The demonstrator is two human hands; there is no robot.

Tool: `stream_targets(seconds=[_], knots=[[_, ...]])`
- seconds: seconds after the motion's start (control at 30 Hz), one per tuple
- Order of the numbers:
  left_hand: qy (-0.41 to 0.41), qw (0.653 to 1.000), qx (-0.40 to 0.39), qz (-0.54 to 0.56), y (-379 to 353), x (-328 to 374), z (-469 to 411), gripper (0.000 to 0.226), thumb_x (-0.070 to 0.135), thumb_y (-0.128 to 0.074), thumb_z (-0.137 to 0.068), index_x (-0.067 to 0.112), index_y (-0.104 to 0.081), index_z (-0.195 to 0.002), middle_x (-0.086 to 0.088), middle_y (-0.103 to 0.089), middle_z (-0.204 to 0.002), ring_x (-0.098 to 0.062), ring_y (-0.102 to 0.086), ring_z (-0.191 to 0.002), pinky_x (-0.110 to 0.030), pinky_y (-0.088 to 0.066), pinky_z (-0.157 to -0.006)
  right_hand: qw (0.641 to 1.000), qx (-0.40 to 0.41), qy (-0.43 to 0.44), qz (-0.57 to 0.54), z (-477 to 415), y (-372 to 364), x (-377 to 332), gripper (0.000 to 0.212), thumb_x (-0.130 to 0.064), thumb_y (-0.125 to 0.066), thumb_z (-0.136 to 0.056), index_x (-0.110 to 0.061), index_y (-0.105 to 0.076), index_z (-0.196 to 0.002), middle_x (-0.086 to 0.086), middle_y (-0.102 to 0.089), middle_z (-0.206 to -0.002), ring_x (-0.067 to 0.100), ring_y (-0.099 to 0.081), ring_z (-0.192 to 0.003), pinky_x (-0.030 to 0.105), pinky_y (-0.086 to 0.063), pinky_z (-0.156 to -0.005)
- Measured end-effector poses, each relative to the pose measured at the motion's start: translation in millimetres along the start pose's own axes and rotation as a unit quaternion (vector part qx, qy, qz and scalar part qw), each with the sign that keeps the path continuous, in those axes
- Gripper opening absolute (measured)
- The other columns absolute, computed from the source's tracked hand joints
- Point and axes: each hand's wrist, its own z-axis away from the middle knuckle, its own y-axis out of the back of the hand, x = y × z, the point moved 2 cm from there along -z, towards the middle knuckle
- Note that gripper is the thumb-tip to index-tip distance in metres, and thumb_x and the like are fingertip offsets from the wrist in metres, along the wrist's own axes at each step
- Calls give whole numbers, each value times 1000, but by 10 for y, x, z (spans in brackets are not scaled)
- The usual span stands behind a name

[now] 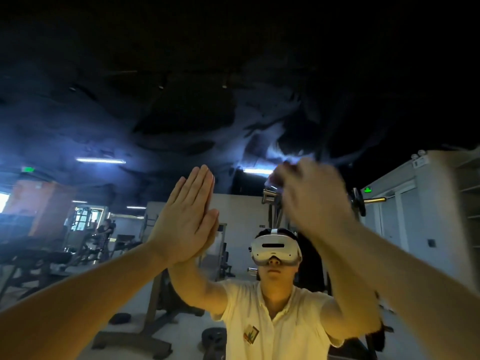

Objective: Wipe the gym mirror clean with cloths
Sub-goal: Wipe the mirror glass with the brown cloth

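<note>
The mirror [233, 105] fills the view straight ahead. The left hand [181, 216] lies flat on the glass, fingers straight and together, meeting its own reflection. The right hand [311, 193] is raised higher against the glass and blurred; I cannot tell its grip or whether it holds a cloth. The reflection shows a white headset [275, 246], a pale shirt [280, 320], gym machines [85, 229], a weight plate [214, 336] on the floor, a tube light [100, 160] and a green exit sign [367, 189].
</note>
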Motion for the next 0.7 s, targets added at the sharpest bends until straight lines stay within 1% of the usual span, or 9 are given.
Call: stream_targets(seconds=[0.07, 0.13, 0.23, 0.33, 0.43, 0.5, 0.57, 0.63, 0.7], knots=[[8, 1000, -4, -3, -3, 24, -2, 71, 51, -8, -108, 8, -2, -164, -10, 2, -174, -21, 5, -161, -50, -11, -130, 988, 29, -150, -17, -176, 30, 257, 43, -33, -49, -100, -18, -53, -141, 13, -53, -116, 26, -58, -97, 42, -49, -91], [20, 1000, -6, 1, -4, 55, -13, 73, 52, -9, -107, 7, -2, -164, -10, 2, -173, -21, 6, -161, -51, -10, -130, 976, 35, -207, -59, -70, 27, 29, 44, -33, -49, -99, -14, -53, -139, 15, -53, -121, 25, -59, -98, 42, -53, -90], [30, 1000, -6, -5, -3, 84, -6, 74, 53, -9, -107, 7, -3, -165, -11, 2, -174, -22, 6, -161, -51, -10, -130, 986, 17, -116, -116, 458, -21, -613, 45, -32, -61, -88, -12, -61, -128, 12, -56, -108, 22, -60, -87, 39, -57, -75], [26, 1000, -9, -12, -4, 64, 3, 75, 55, -9, -108, 7, -4, -165, -11, 1, -174, -22, 5, -161, -51, -10, -130, 997, 7, 4, -76, 544, -28, -512, 48, -34, -69, -85, -13, -64, -128, 10, -59, -107, 22, -64, -87, 39, -56, -75], [25, 999, -12, -20, 0, 44, -2, 75, 56, -10, -108, 8, -3, -165, -10, 1, -173, -22, 5, -161, -49, -9, -130, 997, 6, -72, 13, 101, 43, -4, 43, -36, -58, -98, -16, -55, -135, 11, -56, -121, 24, -63, -101, 40, -51, -91], [28, 999, -10, -23, -3, 58, -4, 75, 55, -11, -107, 7, -4, -165, -11, 0, -173, -23, 3, -161, -50, -10, -130, 986, 2, -166, -14, -108, 89, 182, 44, -34, -50, -103, -14, -50, -142, 14, -52, -129, 26, -60, -107, 41, -49, -96], [30, 999, -7, -24, -9, 71, -12, 76, 56, -9, -107, 7, -4, -164, -11, 0, -173, -23, 3, -161, -50, -10, -130, 977, 18, -204, -65, -21, 86, 32, 44, -34, -46, -103, -14, -50, -142, 13, -52, -128, 23, -62, -102, 38, -54, -92], [32, 999, -11, -21, -13, 70, -8, 76, 57, -7, -107, 7, -2, -164, -11, 2, -173, -23, 4, -161, -50, -10, -130, 978, 7, -173, -115, 339, 69, -317, 42, -35, -47, -98, -14, -57, -132, 10, -56, -115, 18, -63, -87, 35, -58, -77], [33, 999, -11, -20, -8, 70, -2, 77, 58, -7, -107, 7, -3, -164, -11, 1, -173, -23, 3, -161, -51, -12, -130, 986, -1, -73, -150, 734, 56, -582, 42, -35, -60, -91, -14, -64, -127, 8, -58, -101, 15, -60, -76, 32, -56, -65]])
